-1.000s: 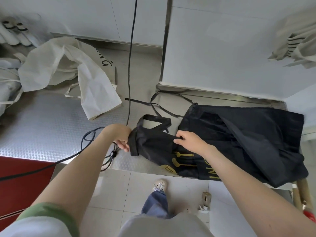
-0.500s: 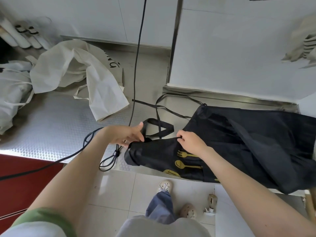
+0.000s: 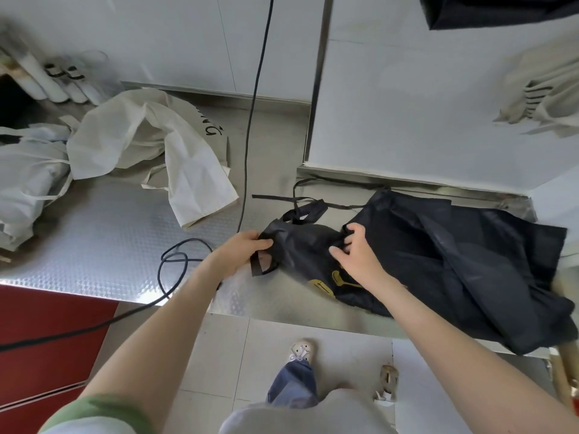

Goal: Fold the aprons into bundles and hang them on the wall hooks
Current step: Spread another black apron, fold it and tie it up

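A black apron [image 3: 454, 255] with a gold cutlery print lies spread over the right part of the steel counter [image 3: 103, 245]. My left hand [image 3: 241, 250] grips the apron's bunched left end near its neck loop. My right hand [image 3: 355, 250] pinches a fold of the black cloth a little to the right. The apron's thin black ties [image 3: 300, 195] trail towards the wall. A cream apron [image 3: 150, 142] lies crumpled at the back left of the counter. Another cream bundle [image 3: 545, 89] hangs on the wall at the upper right.
A black cable [image 3: 253, 98] drops down the wall and loops on the counter by my left wrist. White bundles [image 3: 25, 180] sit at the far left. A dark cloth [image 3: 488, 10] hangs at the top right. A red cabinet front [image 3: 47, 339] lies below the counter edge.
My left hand closed on the apron's left end, which it only touched before. My right hand shifted up along the fold and curled into it. The left end is more bunched.
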Demonstrator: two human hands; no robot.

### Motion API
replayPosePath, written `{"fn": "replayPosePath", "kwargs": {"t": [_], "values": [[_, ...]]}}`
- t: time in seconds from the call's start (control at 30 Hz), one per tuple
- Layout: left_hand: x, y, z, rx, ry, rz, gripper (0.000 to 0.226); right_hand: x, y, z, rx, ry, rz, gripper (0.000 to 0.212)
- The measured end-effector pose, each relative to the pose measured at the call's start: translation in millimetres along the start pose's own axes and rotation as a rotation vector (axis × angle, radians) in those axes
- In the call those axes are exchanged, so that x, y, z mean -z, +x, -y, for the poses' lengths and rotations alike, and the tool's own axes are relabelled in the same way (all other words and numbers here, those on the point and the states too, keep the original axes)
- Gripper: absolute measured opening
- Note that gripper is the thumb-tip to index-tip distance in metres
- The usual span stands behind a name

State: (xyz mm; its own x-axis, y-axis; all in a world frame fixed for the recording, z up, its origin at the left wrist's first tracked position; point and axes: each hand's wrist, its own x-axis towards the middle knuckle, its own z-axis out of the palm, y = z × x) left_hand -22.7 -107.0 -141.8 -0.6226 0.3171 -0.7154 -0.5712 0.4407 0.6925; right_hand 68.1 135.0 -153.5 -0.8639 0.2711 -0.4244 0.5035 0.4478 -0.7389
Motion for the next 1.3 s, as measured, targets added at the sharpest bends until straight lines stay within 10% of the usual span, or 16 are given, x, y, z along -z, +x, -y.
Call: {"fn": "replayPosePath", "kwargs": {"t": [0.2,0.3,0.67,0.83,1.0,1.3], "values": [[-8.8,-21.9,-16.4,-0.010,-0.301,-0.052,0.027,-15.5,-33.2,-4.6,0.219,-0.318,0.347,0.110],[-9.5,-27.0,-14.3,0.049,-0.349,-0.156,0.036,-21.5,-34.3,-21.3,0.185,-0.620,0.397,0.099],[-16.4,-50.1,3.9,-0.023,0.746,-0.750,0.060,-35.6,-46.9,-34.3,0.207,-0.696,0.464,0.056],[-57.3,-36.8,-9.5,-0.421,1.115,-0.535,0.043,-32.1,-53.9,-27.9,0.215,-0.590,0.512,0.052],[-103.4,-4.6,-24.0,-0.265,1.256,-0.211,0.044,-20.2,-67.5,-19.0,0.226,-0.372,0.700,0.066],[-153.3,48.7,-58.8,-0.195,0.984,-0.222,0.052,98.2,-47.4,-76.7,-0.024,-0.529,-0.242,0.063]]}}
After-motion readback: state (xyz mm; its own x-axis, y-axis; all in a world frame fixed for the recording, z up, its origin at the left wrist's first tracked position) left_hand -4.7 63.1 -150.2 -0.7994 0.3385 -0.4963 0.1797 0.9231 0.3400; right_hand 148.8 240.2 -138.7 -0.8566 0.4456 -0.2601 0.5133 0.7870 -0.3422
